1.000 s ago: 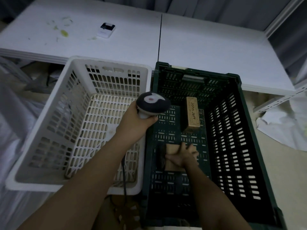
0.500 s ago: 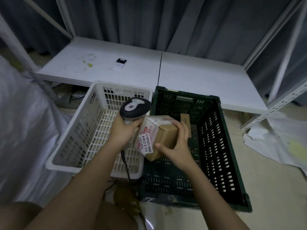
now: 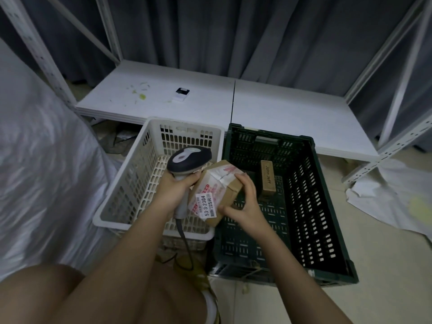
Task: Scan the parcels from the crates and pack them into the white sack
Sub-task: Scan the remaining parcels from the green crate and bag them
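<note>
The left hand [image 3: 174,191] is wrapped around the grip of a handheld barcode scanner [image 3: 187,161], whose dark head with a pale oval top sits just above the fist and touches the upper left corner of the parcel; its cable [image 3: 184,239] drops down between the two crates. The right hand [image 3: 245,202] clasps a small cardboard parcel [image 3: 218,189], fingers curled over its upper right edge and thumb pressed against its lower side. The parcel is held tilted in the air, above the seam where the two crates meet. It is a brown carton, banded with clear tape printed in red, its seams wrinkled, and a white label [image 3: 205,204] on the face turned toward the person reads 53-3-2304.

Below to the left stands a white slotted crate [image 3: 131,183]. Touching its right wall is a dark green slotted crate [image 3: 322,206], and near that crate's far end a narrow wooden-coloured box [image 3: 267,178] marked "John Jeff" stands upright on the floor of the crate. Along the left edge of the scene hangs the white sack [image 3: 42,174], glossy and crumpled. Behind the crates runs a low white shelf board [image 3: 280,113] with a small black-and-white device [image 3: 181,94] toward its left end.
</note>
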Tool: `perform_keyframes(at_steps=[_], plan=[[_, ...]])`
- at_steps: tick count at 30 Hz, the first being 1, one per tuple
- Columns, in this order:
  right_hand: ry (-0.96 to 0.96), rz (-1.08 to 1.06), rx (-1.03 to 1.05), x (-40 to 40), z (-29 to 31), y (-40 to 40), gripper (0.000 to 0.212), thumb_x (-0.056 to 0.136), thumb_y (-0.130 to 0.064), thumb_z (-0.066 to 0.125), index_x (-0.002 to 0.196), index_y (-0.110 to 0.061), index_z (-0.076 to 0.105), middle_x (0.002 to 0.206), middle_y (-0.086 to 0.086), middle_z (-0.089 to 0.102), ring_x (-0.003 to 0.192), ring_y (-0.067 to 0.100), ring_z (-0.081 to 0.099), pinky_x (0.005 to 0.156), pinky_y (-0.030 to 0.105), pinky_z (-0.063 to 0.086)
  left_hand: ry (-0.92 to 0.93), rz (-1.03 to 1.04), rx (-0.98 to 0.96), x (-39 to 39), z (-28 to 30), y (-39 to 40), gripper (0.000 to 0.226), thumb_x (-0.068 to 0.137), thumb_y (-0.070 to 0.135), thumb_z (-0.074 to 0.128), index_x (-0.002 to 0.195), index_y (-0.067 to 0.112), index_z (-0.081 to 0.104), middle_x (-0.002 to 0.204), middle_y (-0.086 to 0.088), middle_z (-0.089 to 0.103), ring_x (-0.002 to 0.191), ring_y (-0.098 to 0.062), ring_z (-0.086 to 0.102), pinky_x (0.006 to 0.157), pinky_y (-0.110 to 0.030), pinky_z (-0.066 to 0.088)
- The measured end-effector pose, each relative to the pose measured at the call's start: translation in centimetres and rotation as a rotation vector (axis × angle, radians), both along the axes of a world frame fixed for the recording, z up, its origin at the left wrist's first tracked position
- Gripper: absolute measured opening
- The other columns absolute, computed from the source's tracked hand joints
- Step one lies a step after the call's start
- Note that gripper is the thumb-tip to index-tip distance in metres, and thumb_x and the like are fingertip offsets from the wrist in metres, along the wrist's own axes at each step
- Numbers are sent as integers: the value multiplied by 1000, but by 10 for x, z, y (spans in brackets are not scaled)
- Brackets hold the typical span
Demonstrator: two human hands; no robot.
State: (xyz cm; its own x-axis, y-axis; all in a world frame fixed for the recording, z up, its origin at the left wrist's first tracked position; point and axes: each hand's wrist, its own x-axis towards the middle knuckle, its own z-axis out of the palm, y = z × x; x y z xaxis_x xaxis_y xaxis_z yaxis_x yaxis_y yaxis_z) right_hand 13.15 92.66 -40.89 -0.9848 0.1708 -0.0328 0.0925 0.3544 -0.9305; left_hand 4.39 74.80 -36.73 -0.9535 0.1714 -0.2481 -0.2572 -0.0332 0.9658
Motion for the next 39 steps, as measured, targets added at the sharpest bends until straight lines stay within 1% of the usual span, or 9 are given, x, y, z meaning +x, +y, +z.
perform_keyframes(at_steps=[5,8,12,16,19,24,28,34,39], plan=[[-71,-83,-167,4,19,4,44,74,-54,75,108,-34,57,138,-5,43,127,18,46,98,42,49,7,-124,1,0,-8,7,48,76,12,78,121,19,60,105,2,71,94,-14,69,75,-24,57],[-133,-122,11,0,26,4,54,68,-74,65,89,-26,49,116,-5,51,105,14,56,80,30,49,2,-224,-29,3,-8,17,57,76,11,79,129,14,56,114,-4,68,101,-17,66,87,-31,55],[-217,-86,59,5,14,4,62,78,-50,75,118,-27,34,126,-6,31,115,6,43,93,30,44,10,-271,-23,10,-4,28,54,79,9,76,129,16,55,115,-1,66,96,-7,64,72,-16,54],[-367,-186,-116,12,11,17,86,85,-37,70,150,-33,14,146,-3,18,130,22,35,101,40,41,-4,-200,-66,9,-2,28,60,81,8,74,135,13,49,123,-5,61,110,-22,60,94,-38,51],[-463,-165,-124,21,7,29,89,80,-40,70,148,-41,13,144,-1,19,118,24,37,88,37,41,-35,-150,-64,7,-5,23,57,83,8,72,135,13,49,122,-8,62,107,-26,62,94,-41,51],[-452,-263,-147,26,-5,30,64,88,-41,65,136,-39,23,133,9,37,118,33,50,100,48,47,-47,-118,-68,4,-13,16,47,80,19,77,123,17,59,102,-6,70,88,-22,67,85,-41,55],[-253,-400,-335,19,-1,29,47,91,-24,63,123,-33,30,120,4,52,94,22,64,61,26,55,-42,-114,-91,3,-16,15,49,73,24,82,117,24,61,101,0,71,91,-17,66,82,-37,55],[-64,-446,-568,-10,3,20,86,91,-14,60,149,-50,8,131,-9,48,113,15,57,90,44,52,-59,-122,-25,-2,-12,14,54,74,8,79,123,7,57,112,-11,68,98,-22,66,88,-41,54],[-45,-352,-566,-14,-1,10,68,81,-21,67,125,-65,38,129,2,61,113,25,63,92,53,53,-67,-56,27,-2,-10,13,51,78,-1,73,124,9,56,113,-8,68,98,-20,67,87,-39,54]])
